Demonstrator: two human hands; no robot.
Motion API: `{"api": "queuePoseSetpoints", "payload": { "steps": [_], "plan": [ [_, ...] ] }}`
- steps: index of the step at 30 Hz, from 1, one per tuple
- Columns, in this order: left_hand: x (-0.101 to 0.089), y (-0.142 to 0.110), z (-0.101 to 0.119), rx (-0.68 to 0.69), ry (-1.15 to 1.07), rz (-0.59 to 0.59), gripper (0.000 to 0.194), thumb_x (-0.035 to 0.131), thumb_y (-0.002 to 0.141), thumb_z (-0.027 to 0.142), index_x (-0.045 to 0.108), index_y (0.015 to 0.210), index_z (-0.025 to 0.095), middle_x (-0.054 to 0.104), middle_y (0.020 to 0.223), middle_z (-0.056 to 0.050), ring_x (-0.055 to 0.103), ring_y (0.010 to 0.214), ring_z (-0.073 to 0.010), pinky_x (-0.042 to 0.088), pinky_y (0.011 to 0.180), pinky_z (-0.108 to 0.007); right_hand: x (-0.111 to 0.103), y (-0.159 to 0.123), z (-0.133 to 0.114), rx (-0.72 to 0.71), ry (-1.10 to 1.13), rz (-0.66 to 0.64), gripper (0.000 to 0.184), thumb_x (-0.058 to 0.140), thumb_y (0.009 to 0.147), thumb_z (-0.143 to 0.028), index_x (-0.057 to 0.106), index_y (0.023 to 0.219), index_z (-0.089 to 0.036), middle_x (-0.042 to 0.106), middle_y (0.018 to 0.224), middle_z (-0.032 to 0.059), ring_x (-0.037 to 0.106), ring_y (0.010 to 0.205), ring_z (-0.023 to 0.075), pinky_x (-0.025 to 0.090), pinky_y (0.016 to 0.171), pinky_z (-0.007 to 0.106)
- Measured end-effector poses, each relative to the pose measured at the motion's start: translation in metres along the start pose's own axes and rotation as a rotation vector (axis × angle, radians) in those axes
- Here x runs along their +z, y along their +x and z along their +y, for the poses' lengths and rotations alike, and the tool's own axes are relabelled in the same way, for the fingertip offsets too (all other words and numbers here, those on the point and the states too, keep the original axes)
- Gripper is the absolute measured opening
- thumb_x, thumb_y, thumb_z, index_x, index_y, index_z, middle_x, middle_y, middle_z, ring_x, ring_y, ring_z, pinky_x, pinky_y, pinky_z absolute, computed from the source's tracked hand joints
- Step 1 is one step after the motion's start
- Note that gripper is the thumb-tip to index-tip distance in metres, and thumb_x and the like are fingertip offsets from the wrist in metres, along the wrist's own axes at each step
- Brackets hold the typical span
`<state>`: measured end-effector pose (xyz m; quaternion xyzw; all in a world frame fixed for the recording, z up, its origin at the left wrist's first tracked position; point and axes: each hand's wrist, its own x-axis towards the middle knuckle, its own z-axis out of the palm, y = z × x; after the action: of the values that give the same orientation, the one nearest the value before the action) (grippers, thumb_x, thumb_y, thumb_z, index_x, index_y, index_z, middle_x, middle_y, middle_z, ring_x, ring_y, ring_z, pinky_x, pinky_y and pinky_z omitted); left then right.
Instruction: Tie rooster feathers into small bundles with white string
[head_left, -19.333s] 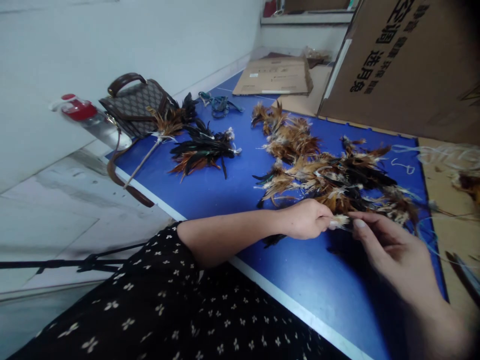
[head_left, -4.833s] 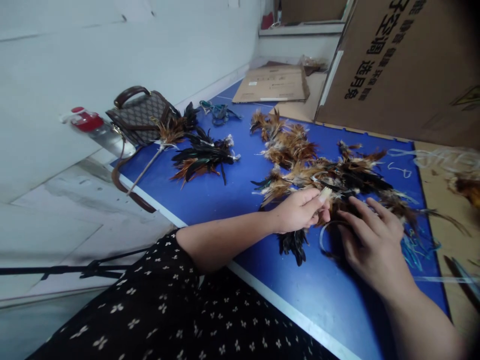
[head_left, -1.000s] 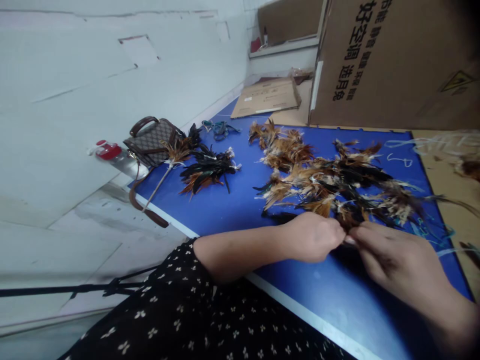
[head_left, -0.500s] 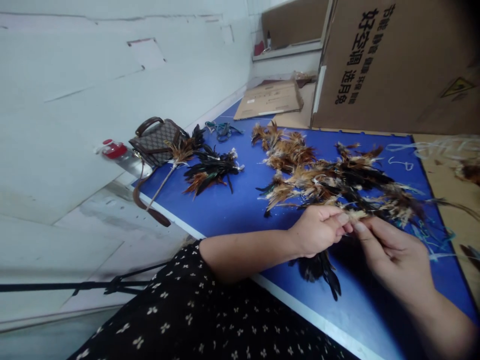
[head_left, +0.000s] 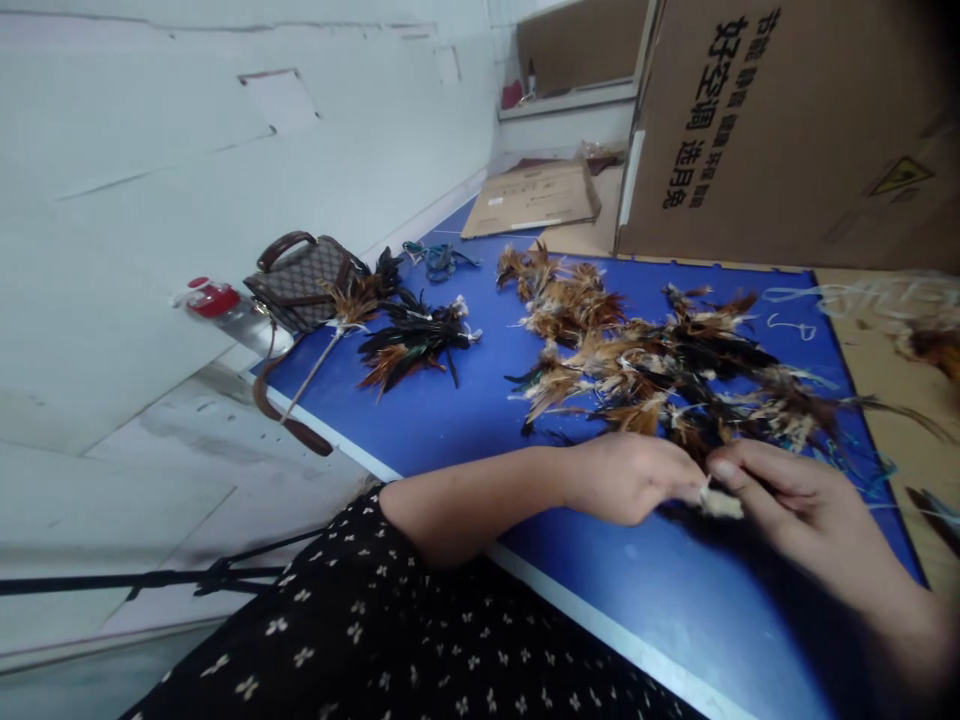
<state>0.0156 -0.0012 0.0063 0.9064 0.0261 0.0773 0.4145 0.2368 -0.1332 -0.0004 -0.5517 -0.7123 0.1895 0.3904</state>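
Note:
My left hand (head_left: 637, 480) is closed around a feather bundle, whose pale bound quill end (head_left: 721, 502) sticks out past the fingers. Most of this bundle's dark feathers are hidden below the hand. Thumb and forefinger of my right hand (head_left: 795, 510) pinch together right beside that pale end. A short whitish strand shows near the fingertips, too small to make out clearly. Just beyond both hands, a spread of brown, tan and black feather bundles (head_left: 630, 360) covers the blue table mat (head_left: 480, 420).
To the left lie black feather bundles (head_left: 416, 340), a feather-topped stick (head_left: 311, 375), a patterned handbag (head_left: 307, 280) and a red-capped bottle (head_left: 240, 315). A large cardboard box (head_left: 787, 140) stands at the back right. Clear plastic strips (head_left: 885, 300) lie at right, above dark-handled pliers or scissors (head_left: 934, 515).
My left hand has rolled over and lowered, so the bundle's pale end now points right. Its black feathers, hanging below before, are mostly out of sight. My right hand stays close by, pinching.

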Motion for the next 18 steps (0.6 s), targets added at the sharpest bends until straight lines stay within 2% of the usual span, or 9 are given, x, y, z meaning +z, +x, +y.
{"api": "queuePoseSetpoints", "payload": {
  "steps": [2, 4, 7, 9, 11, 13, 15, 16, 18],
  "plan": [
    [0.003, -0.001, -0.004, -0.036, -0.148, 0.234, 0.024, 0.06, 0.12, 0.026, 0.078, 0.106, 0.018, 0.083, 0.102, -0.008, 0.076, 0.097, -0.0174, 0.064, 0.098, -0.033, 0.008, 0.002, -0.003, 0.041, 0.058, 0.058, 0.051, 0.064, 0.122, -0.066, 0.075, 0.092, -0.026, 0.075, 0.08, 0.002, 0.071, 0.069, 0.0192, 0.057, 0.063, 0.03],
    [0.008, -0.001, -0.008, -0.136, -0.221, 0.42, 0.035, 0.055, 0.123, 0.034, 0.076, 0.101, 0.017, 0.074, 0.087, -0.003, 0.067, 0.08, -0.0143, 0.059, 0.082, -0.03, 0.018, 0.003, -0.007, 0.009, 0.036, 0.104, 0.048, 0.063, 0.124, -0.061, 0.073, 0.092, -0.027, 0.071, 0.078, 0.0004, 0.068, 0.066, 0.0177, 0.055, 0.063, 0.03],
    [0.012, 0.0, -0.013, -0.252, -0.07, 0.508, 0.039, 0.053, 0.123, 0.035, 0.075, 0.097, 0.017, 0.071, 0.083, -0.002, 0.065, 0.079, -0.0152, 0.059, 0.08, -0.031, 0.028, 0.001, -0.011, -0.091, -0.097, 0.107, 0.045, 0.059, 0.125, -0.051, 0.067, 0.087, -0.028, 0.061, 0.07, -0.0015, 0.06, 0.06, 0.0163, 0.048, 0.059, 0.031],
    [0.011, 0.001, -0.014, -0.233, 0.148, 0.411, 0.028, 0.057, 0.118, 0.024, 0.077, 0.1, 0.017, 0.08, 0.096, -0.008, 0.075, 0.095, -0.0204, 0.064, 0.094, -0.036, 0.025, -0.002, -0.01, -0.154, -0.193, 0.083, 0.039, 0.06, 0.124, -0.046, 0.068, 0.09, -0.028, 0.065, 0.073, -0.0004, 0.064, 0.062, 0.0171, 0.048, 0.059, 0.033],
    [0.008, 0.002, -0.013, -0.179, 0.315, 0.195, 0.018, 0.062, 0.109, 0.011, 0.078, 0.105, 0.016, 0.085, 0.113, -0.013, 0.08, 0.11, -0.0254, 0.066, 0.103, -0.041, 0.017, -0.003, -0.008, -0.198, -0.244, 0.046, 0.034, 0.061, 0.123, -0.043, 0.072, 0.095, -0.028, 0.07, 0.078, 0.0009, 0.068, 0.065, 0.0175, 0.048, 0.059, 0.032],
    [0.003, 0.001, -0.01, -0.119, 0.323, -0.032, 0.019, 0.065, 0.102, 0.005, 0.08, 0.107, 0.017, 0.086, 0.119, -0.014, 0.081, 0.116, -0.0266, 0.066, 0.104, -0.041, 0.008, -0.002, -0.007, -0.201, -0.205, -0.004, 0.041, 0.06, 0.124, -0.044, 0.07, 0.089, -0.027, 0.069, 0.074, 0.0007, 0.067, 0.062, 0.0166, 0.048, 0.058, 0.031],
    [-0.001, 0.0, -0.005, -0.055, 0.135, -0.125, 0.017, 0.068, 0.103, 0.006, 0.08, 0.103, 0.019, 0.086, 0.117, -0.012, 0.081, 0.114, -0.0242, 0.065, 0.105, -0.038, 0.002, -0.001, -0.008, -0.139, -0.08, -0.05, 0.052, 0.059, 0.125, -0.05, 0.066, 0.08, -0.026, 0.064, 0.067, -0.0001, 0.062, 0.057, 0.0159, 0.048, 0.054, 0.03],
    [-0.002, -0.002, -0.003, -0.028, -0.019, -0.109, 0.014, 0.07, 0.106, 0.011, 0.079, 0.101, 0.02, 0.085, 0.111, -0.009, 0.08, 0.109, -0.0221, 0.065, 0.103, -0.036, 0.001, 0.0, -0.009, -0.09, -0.008, -0.056, 0.055, 0.06, 0.125, -0.054, 0.067, 0.078, -0.026, 0.064, 0.066, 0.0, 0.062, 0.056, 0.0161, 0.049, 0.054, 0.029],
    [0.0, -0.004, 0.003, -0.022, -0.385, 0.012, 0.016, 0.075, 0.113, 0.028, 0.077, 0.099, 0.021, 0.078, 0.093, -0.004, 0.074, 0.087, -0.0169, 0.062, 0.088, -0.032, 0.003, -0.001, -0.011, 0.008, 0.105, -0.019, 0.053, 0.064, 0.123, -0.062, 0.075, 0.084, -0.027, 0.072, 0.074, 0.0016, 0.069, 0.063, 0.0185, 0.056, 0.058, 0.029]
  ]
}}
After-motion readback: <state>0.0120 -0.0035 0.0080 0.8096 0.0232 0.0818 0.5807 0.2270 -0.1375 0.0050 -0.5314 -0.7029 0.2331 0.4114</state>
